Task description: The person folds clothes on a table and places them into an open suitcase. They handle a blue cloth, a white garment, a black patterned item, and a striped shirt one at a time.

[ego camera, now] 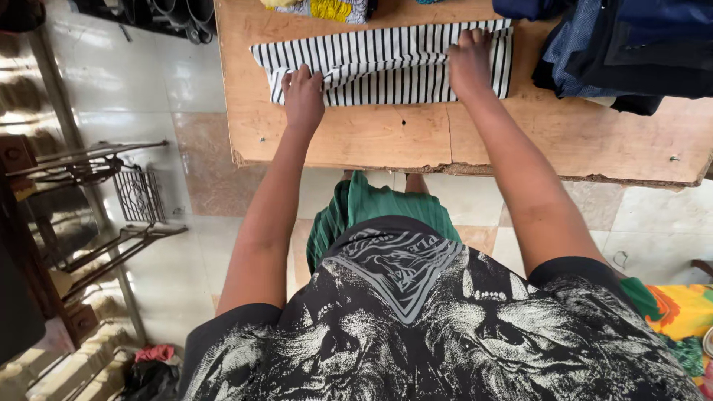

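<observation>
Striped black-and-white cloth [386, 63], folded into a long band, lies across the far part of the wooden table [356, 137] in the head view. The left hand [303, 95] rests on its near left corner, fingers curled down onto the fabric; whether they pinch it cannot be told. The right hand [470, 61] presses flat on the cloth's right part, fingers spread toward the far edge, gripping nothing that shows.

No packages, labels or signs are in view. A dark blue pile of garments [624, 52] sits at the table's right end, just beside the striped cloth and cut off by the top edge. A yellow patterned fabric [327, 9] at the far edge is mostly cropped. Left of the table stands a dark metal treadle frame [111, 200], its upper part hidden. Bright orange and green cloth [679, 312] shows at lower right, partly behind the person's printed black shirt.
</observation>
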